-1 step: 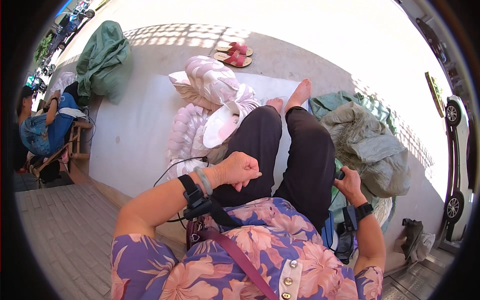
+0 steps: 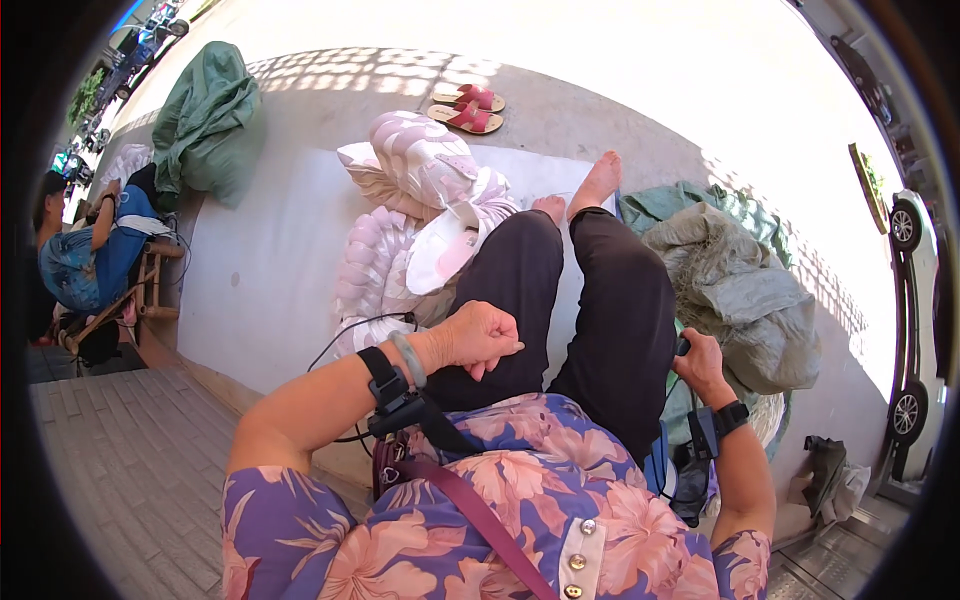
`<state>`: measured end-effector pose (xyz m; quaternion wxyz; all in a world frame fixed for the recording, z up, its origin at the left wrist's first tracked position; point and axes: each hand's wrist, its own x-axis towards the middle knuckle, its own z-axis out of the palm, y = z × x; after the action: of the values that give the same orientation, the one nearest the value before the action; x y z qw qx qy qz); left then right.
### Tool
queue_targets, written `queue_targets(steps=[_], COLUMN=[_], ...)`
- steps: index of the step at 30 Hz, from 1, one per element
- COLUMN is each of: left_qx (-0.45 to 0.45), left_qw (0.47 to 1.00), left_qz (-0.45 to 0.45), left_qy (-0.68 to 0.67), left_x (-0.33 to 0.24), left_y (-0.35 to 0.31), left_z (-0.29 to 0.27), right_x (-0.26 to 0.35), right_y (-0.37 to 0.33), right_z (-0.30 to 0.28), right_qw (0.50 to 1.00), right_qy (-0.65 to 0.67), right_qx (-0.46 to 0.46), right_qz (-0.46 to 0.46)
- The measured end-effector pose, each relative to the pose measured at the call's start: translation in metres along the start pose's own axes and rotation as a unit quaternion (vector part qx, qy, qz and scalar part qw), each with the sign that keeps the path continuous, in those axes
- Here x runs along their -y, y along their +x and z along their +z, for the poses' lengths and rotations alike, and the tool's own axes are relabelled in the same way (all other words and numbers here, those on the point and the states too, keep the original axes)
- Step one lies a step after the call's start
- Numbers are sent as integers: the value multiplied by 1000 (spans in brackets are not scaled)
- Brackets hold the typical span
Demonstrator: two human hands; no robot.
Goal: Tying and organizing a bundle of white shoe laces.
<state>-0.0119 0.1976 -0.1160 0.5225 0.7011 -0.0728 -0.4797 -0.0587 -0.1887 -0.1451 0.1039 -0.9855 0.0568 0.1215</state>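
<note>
My left hand (image 2: 482, 337) is curled closed above my left thigh, a bangle and a black strapped device on its wrist. Whether anything sits inside its fingers is hidden. Beside my right thigh, my right hand (image 2: 703, 364) is closed around a small black object (image 2: 683, 346), mostly covered by the fingers, so its kind cannot be told. Left of my legs lies a heap of puffy pink-and-white patterned cloth pieces (image 2: 425, 150). A white piece with a pink patch (image 2: 440, 255) rests on it, against my left leg. Neither hand touches this heap.
A white sheet (image 2: 260, 270) spreads under my feet. Crumpled grey-green sacks (image 2: 740, 290) lie at the right, and a full green sack (image 2: 210, 130) stands far left. Red sandals (image 2: 468, 117) lie beyond the sheet. A person (image 2: 90, 240) sits at the left. A black cable (image 2: 345, 330) runs near my left wrist.
My right hand and forearm have shifted very slightly to the right, and my right knee has tilted a little outward. My left hand is nearly still.
</note>
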Motion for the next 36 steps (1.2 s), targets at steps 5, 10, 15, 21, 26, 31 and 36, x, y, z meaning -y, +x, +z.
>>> queue_targets(steps=[5, 10, 15, 21, 26, 31, 36], left_qx=[-12, -40, -50, -28, -21, 1, -36], left_qw=[1000, 999, 999, 999, 999, 986, 953], left_qz=[-13, -24, -5, -30, -10, 6, 24], left_qy=[-3, 5, 4, -2, -41, -169, -299], left_x=[0, 12, 11, 0, 5, 12, 52], left_y=[-2, -11, -10, -4, -3, -7, -19], left_z=[5, 5, 8, 7, 2, -8, -38], right_x=[-13, -24, -23, -25, -26, -101, -116], right_y=[20, 24, 25, 15, 11, -22, -50], right_z=[28, 45, 46, 46, 45, 41, 1], right_qw=[979, 949, 937, 921, 904, 861, 832], right_qy=[153, 230, 268, 313, 361, 485, 512], right_qx=[-12, -27, -22, -15, -12, 127, 48], right_qz=[-136, -212, -225, -233, -228, 81, 209])
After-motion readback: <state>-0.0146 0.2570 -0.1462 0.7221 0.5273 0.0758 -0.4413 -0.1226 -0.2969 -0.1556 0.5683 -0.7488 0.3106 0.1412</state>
